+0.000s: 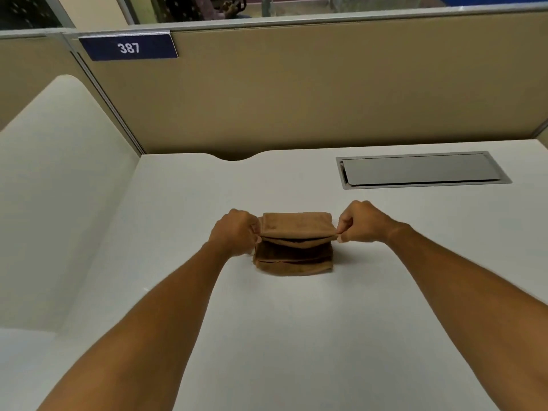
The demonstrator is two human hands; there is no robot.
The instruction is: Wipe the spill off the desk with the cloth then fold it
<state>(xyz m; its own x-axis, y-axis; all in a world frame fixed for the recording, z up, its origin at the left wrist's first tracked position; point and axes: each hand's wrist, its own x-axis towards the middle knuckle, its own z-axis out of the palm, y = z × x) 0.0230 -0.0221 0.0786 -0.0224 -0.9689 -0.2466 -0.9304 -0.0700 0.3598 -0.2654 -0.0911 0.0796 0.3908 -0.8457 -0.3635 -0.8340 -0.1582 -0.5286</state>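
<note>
A brown cloth (296,223) lies folded in layers on the white desk (296,336), near its middle. My left hand (234,232) pinches the left end of the upper fold. My right hand (360,222) pinches the right end. Between them the top layer is lifted and doubled over the lower layers, which rest on the desk. I see no spill on the desk surface.
A grey metal cable hatch (421,170) is set flush in the desk at the back right. A tan partition (326,84) with a blue "387" label (129,48) closes the back. A white side panel (59,188) stands at the left.
</note>
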